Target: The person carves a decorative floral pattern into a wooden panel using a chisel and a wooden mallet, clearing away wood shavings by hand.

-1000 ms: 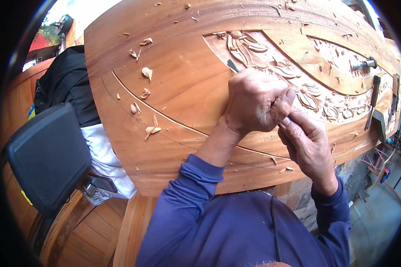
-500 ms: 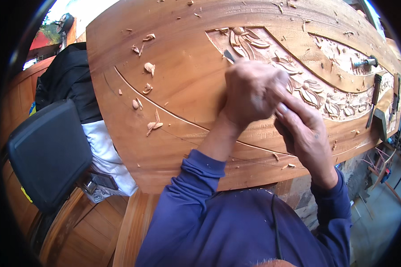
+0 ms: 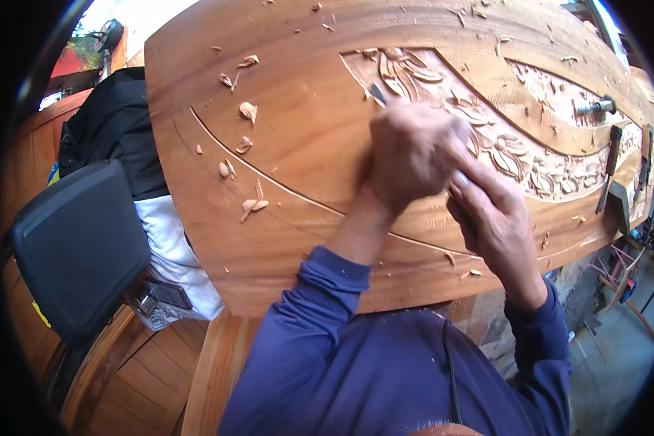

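Note:
My left hand (image 3: 414,152) is closed round a chisel, blurred, over the wooden panel (image 3: 291,145). The metal blade (image 3: 378,94) pokes out above my knuckles at the edge of the carved floral band (image 3: 403,69). My right hand (image 3: 490,218) is closed just below and right of my left, its fingers gripping the tool's lower end, which is mostly hidden. Curled wood shavings (image 3: 248,110) lie on the uncarved part to the left. A long curved groove runs across the panel beneath my left forearm.
Dark-handled tools (image 3: 609,167), a cylindrical metal tool (image 3: 592,107) and a wooden block (image 3: 620,203) lie at the panel's right end. A black padded rest (image 3: 76,247), dark cloth (image 3: 105,123) and white cloth (image 3: 174,261) are at the left. Cluttered floor (image 3: 607,349) shows at lower right.
Both hands, still closed on the chisel, have moved slightly up since a second ago, and my left hand is more blurred. The view has shifted a little, putting the panel slightly further right.

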Demonstrator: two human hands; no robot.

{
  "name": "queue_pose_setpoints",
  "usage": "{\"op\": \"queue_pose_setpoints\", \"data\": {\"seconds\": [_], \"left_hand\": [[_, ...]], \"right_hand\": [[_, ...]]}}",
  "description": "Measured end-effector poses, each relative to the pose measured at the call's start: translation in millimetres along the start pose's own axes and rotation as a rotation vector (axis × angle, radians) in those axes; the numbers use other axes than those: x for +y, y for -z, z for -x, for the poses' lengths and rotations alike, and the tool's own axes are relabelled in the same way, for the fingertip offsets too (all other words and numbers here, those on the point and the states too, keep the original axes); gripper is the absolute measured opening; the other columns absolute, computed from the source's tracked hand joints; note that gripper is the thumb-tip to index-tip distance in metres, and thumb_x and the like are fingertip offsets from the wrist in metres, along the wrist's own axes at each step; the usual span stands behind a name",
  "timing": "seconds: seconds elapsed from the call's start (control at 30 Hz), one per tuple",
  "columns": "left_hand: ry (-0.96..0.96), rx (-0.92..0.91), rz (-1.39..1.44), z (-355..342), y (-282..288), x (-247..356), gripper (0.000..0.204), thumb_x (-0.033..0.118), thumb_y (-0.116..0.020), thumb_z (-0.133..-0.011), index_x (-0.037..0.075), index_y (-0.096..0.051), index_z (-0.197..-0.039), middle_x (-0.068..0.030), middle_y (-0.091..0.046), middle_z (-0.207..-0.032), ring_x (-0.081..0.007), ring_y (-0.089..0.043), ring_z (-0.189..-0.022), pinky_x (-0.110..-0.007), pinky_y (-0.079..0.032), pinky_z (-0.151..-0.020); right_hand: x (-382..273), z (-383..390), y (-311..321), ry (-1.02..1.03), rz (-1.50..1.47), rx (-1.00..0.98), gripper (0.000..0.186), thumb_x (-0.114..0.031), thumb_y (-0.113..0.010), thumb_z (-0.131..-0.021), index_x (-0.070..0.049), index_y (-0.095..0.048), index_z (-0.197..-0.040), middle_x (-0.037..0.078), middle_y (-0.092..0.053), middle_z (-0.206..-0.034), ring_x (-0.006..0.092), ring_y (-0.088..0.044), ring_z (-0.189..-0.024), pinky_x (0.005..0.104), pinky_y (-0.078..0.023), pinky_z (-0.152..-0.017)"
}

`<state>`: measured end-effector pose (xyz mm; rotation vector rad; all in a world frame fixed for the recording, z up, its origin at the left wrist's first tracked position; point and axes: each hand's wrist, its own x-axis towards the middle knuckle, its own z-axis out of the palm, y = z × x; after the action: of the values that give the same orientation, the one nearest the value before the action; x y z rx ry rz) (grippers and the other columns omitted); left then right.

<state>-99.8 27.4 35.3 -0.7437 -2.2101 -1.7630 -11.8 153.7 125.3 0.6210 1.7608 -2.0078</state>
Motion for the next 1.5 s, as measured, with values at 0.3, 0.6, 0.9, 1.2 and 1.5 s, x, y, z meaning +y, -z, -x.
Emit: {"op": "queue_pose_setpoints", "data": {"seconds": [0.3, 0.6, 0.9, 1.2, 1.5], "left_hand": [[0.086, -0.009, 0.093, 1, 1, 2, 0.053, 0.029, -0.038, -0.102, 0.002, -0.058, -0.061, -0.0116, -0.058, -0.056, -0.0288, -0.058, -0.051, -0.041, -0.044, -0.057], [0.099, 0.055, 0.149, 1, 1, -2, 0.058, 0.032, -0.034, -0.104, 0.002, -0.055, -0.058, -0.0112, -0.059, -0.054, -0.0269, -0.057, -0.047, -0.039, -0.047, -0.058], [0.234, 0.112, 0.285, 0, 4, -2, 0.061, 0.032, -0.034, -0.104, 0.0, -0.06, -0.059, -0.0109, -0.063, -0.056, -0.0218, -0.058, -0.049, -0.035, -0.047, -0.058], [0.154, 0.141, 0.281, 3, 7, -8, 0.06, 0.031, -0.033, -0.104, 0.002, -0.058, -0.058, -0.0103, -0.063, -0.055, -0.0207, -0.057, -0.05, -0.034, -0.045, -0.059], [-0.143, 0.091, 0.042, -9, 13, -6, 0.039, 0.036, -0.052, -0.09, 0.006, -0.067, -0.071, -0.0096, -0.067, -0.073, -0.0267, -0.063, -0.07, -0.042, -0.047, -0.077]], "right_hand": [[-17, 5, -7, -0.045, 0.073, 0.025, 0.037, -0.005, -0.058, -0.105, 0.005, -0.059, -0.141, -0.002, -0.054, -0.087, 0.0052, -0.047, -0.074, 0.0213, -0.042, -0.065], [17, -9, -13, 0.22, 0.074, 0.017, 0.032, -0.007, -0.058, -0.106, 0.005, -0.062, -0.135, -0.002, -0.053, -0.085, 0.0056, -0.048, -0.073, 0.0225, -0.042, -0.064], [18, -14, -18, 0.168, 0.056, 0.026, 0.032, -0.01, -0.06, -0.106, 0.006, -0.063, -0.134, -0.001, -0.055, -0.085, 0.0061, -0.049, -0.073, 0.0231, -0.044, -0.064], [7, -7, -34, 0.186, 0.093, 0.055, 0.033, -0.008, -0.059, -0.106, 0.007, -0.062, -0.135, 0.001, -0.059, -0.088, 0.0059, -0.05, -0.075, 0.0231, -0.044, -0.066], [46, -20, -20, 0.314, 0.164, 0.103, 0.033, -0.011, -0.056, -0.107, 0.004, -0.059, -0.136, -0.003, -0.053, -0.076, 0.0031, -0.046, -0.063, 0.0211, -0.037, -0.054]]}}
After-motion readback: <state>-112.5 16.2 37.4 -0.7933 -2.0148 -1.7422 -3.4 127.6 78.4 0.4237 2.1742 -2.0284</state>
